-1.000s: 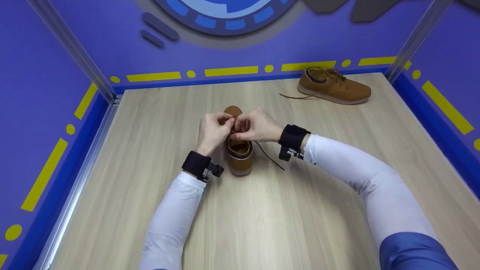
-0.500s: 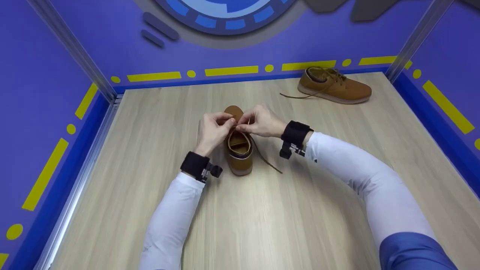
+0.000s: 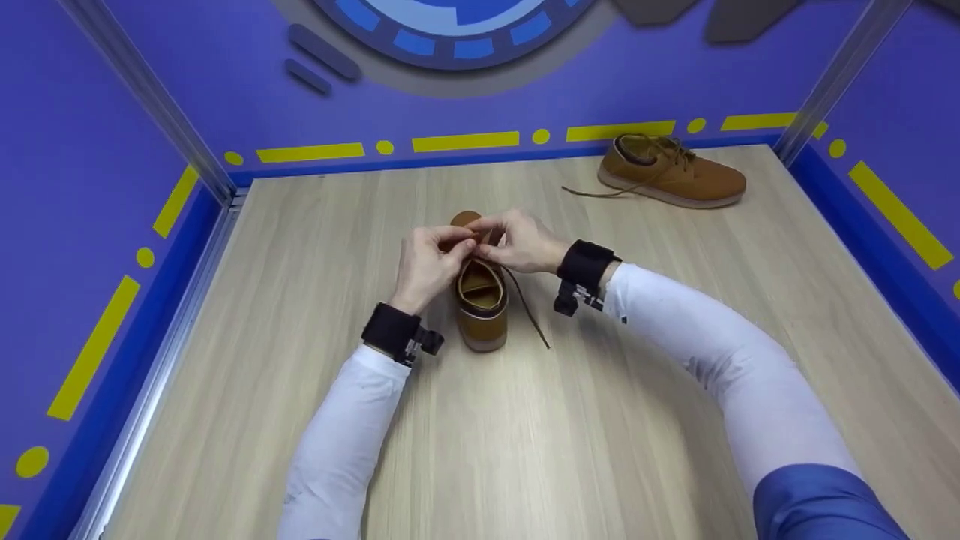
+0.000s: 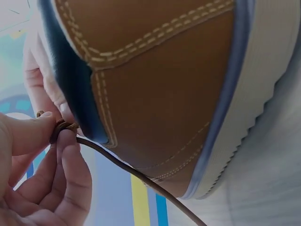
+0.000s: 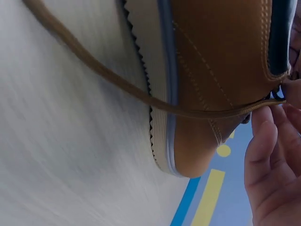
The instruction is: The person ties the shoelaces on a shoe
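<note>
Brown shoe stands upright, its long axis running outward, heel nearest, toe farthest. Left hand and right hand, about equally near, sit over its throat, each pinching lace; the shoe lies beneath them, 1 lace end trailing off its right side.
</note>
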### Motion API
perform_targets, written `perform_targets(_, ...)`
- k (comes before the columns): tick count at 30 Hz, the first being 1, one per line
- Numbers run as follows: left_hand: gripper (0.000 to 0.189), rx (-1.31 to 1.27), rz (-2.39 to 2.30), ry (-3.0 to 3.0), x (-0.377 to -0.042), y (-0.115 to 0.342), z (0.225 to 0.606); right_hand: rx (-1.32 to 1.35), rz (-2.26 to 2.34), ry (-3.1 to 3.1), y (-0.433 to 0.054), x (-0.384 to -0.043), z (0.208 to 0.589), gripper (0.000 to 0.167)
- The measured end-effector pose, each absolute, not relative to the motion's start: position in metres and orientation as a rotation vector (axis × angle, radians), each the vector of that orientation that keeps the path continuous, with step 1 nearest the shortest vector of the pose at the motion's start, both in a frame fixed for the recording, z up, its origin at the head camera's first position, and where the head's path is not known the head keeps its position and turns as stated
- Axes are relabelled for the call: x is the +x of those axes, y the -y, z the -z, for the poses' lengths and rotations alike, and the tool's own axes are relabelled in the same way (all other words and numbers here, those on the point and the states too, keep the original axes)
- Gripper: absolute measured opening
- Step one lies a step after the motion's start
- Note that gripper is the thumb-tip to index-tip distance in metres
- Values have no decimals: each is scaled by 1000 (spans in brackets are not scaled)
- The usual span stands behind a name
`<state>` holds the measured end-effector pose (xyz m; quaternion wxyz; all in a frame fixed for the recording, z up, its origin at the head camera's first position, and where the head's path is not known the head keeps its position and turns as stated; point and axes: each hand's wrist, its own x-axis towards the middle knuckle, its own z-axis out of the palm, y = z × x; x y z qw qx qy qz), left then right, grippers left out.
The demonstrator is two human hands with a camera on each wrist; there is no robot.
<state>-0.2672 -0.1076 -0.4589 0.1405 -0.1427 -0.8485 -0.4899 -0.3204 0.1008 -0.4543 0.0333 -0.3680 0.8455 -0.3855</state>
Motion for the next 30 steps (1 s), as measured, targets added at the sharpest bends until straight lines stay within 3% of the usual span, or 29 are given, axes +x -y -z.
perform_targets(9,13,-457,1343,2406,-263,107,460,-1210,1111,-2749,-91,-318,459,22)
perform_targets(20,14,-432,1378,2411,-265,108,463,-573,1614,-2084,-98,-322,458,10)
perform_targets(30,12,-376,1404,2394,-264,104,463,-309,1752,-1720,-101,-322,455,22)
